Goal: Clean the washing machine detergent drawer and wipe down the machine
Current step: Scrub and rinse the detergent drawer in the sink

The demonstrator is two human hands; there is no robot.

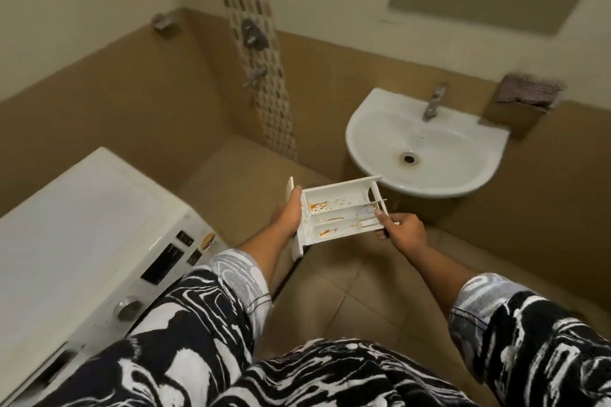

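The left hand (pixel 287 213) and right hand (pixel 401 230) are gripping the removed drawer (pixel 340 215), still orange-stained, nearing the sink (pixel 426 142); the washing machine (pixel 82 225) is awaiting wiping.

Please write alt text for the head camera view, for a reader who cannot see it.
Two hands, left hand and right hand, hold a white detergent drawer with orange stains, near a white sink; the washing machine stands at the left.

drawer (pixel 337 211) — orange-stained | left hand (pixel 287 213), right hand (pixel 401 230) — grip both ends | near sink (pixel 426 145)
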